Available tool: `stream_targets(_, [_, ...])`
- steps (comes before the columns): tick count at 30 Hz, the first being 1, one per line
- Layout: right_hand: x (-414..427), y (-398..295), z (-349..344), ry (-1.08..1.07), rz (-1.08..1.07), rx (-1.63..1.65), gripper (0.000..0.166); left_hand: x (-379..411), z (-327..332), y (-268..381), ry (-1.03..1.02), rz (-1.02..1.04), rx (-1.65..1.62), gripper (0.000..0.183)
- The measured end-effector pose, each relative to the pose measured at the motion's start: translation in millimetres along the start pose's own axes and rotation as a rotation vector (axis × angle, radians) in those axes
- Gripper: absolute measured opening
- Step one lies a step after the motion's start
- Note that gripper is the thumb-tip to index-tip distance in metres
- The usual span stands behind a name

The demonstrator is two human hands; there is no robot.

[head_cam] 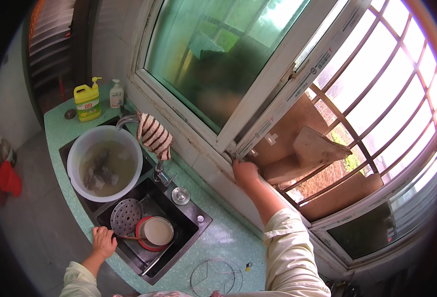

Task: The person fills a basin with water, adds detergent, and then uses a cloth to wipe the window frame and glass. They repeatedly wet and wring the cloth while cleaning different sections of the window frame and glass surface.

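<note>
My right hand [245, 171] reaches to the lower corner of the sliding window frame [274, 122], its fingers at the sill track; whether they grip anything is hidden. My left hand [104, 242] rests on the counter edge beside the black double sink [181, 237], near the end of a thin brown handle. In the sink lie a perforated metal disc [126, 217] and a pale round container [158, 231] over a red dish [142, 226]. A white basin [72, 163] of cloudy water with dark and pale pieces in it stands over the other bowl.
A striped cloth [154, 135] hangs on the faucet [161, 174]. A yellow detergent jug [87, 102] and a white pump bottle [116, 94] stand at the counter's far end. A wire rack [216, 276] lies on the near counter. Cardboard [315, 148] leans against metal bars outside the window.
</note>
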State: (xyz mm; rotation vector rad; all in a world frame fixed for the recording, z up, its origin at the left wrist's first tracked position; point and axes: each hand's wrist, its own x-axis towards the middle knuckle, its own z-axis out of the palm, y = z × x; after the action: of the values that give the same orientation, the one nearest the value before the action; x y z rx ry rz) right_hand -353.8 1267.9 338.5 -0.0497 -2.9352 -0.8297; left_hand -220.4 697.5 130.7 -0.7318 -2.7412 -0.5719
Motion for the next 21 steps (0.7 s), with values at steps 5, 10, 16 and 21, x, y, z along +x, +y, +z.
stream_targets(5, [-40,33,2,-0.136,0.004,0.042,0.019,2,2,1,0.013,0.024,-0.015,0.024])
stream_targets(10, [-97,61,-8,-0.213,0.035,0.029,0.02,0,5,-1,-0.008,-0.011,0.014,0.024])
stream_targets(16, [-68,55,-1,-0.105,-0.007,0.223,0.024,2,3,0,-0.023,0.005,0.019,0.023])
stream_targets(21, [2,18,9,0.052,-0.087,0.264,0.022,2,3,1,-0.01,0.002,0.023,0.022])
